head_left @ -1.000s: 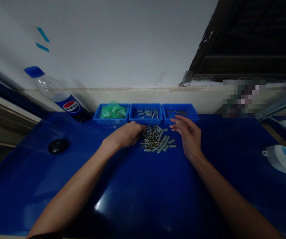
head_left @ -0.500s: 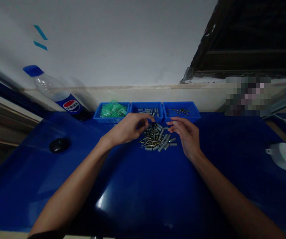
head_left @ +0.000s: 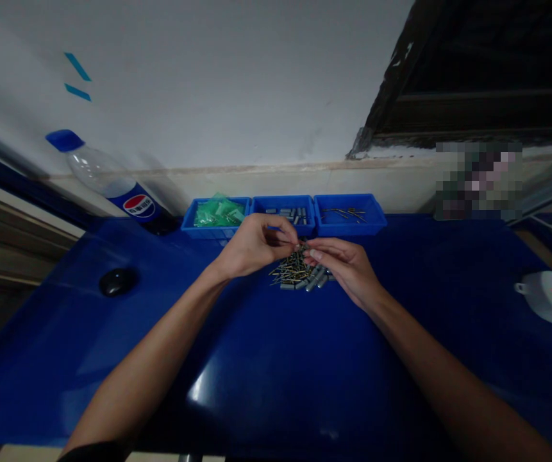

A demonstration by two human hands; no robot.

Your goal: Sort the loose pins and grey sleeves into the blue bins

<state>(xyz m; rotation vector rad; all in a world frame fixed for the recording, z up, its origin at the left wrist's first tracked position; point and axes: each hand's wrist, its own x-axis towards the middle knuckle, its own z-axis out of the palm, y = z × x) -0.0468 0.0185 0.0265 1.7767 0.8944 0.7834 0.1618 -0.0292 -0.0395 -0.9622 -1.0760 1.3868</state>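
Observation:
Above a pile of thin gold and silver metal pins (head_left: 287,274) and short grey cylinders (head_left: 315,281), my two hands come together at the fingertips. My left hand (head_left: 262,242) is closed in a pinch. Facing it from the other side, my right hand (head_left: 345,264) also has its thumb and fingers pressed together. Something small and shiny may be between the fingertips, but it is too small to make out. The pile lies on the blue tabletop (head_left: 276,359), partly hidden by the fingers.
Behind the pile stand three blue trays: one with green packets (head_left: 218,212), a middle tray (head_left: 283,201) with grey cylinders, a right tray (head_left: 376,221) with thin pins. A Pepsi bottle (head_left: 136,202) and black mouse (head_left: 118,282) are left; a white device (head_left: 547,295) is right.
My right hand has moved left and its fingers have closed, meeting my left fingertips over the pile. My left hand has shifted slightly right and its fingers have drawn together.

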